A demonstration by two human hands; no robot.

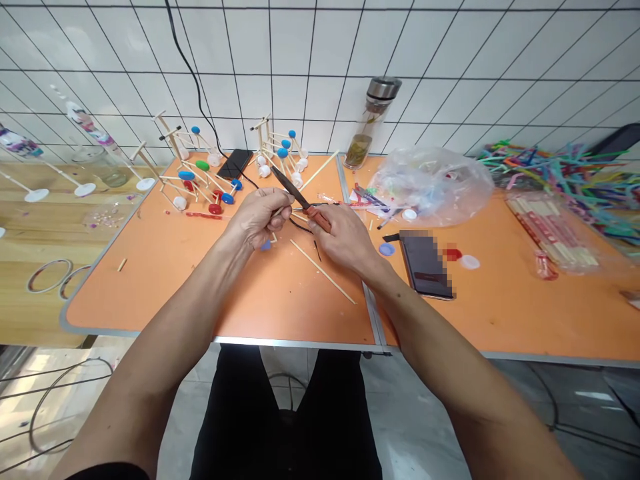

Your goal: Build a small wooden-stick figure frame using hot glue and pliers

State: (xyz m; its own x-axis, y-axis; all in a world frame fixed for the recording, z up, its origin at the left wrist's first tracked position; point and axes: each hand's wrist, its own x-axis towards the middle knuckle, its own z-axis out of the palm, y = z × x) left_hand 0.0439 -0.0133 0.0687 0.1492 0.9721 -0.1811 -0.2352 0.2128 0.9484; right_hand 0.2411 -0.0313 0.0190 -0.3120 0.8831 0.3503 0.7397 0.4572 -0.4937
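Observation:
My right hand (pixel 347 237) is closed around the reddish-brown handle of a knife (pixel 293 188), whose dark blade points up and to the left. Close beside it, my left hand (pixel 263 217) is closed, with thumb and fingers pinched together near the blade. Whatever it grips is too small to make out. Below both hands a thin wooden stick (pixel 323 271) lies slantwise on the orange table (pixel 295 320). Behind them, a small frame of sticks with blue and white caps (pixel 283 153) stands by the wall. A larger stick frame (pixel 200 165) is to its left.
A glass tea bottle (pixel 361 143) leans at the back. To the right are a clear plastic bag (pixel 435 187), a phone (pixel 427 265), packed sticks (pixel 553 233) and colourful pipe cleaners (pixel 565 177). Another phone (pixel 235 164) and a black cable (pixel 193 63) lie back left.

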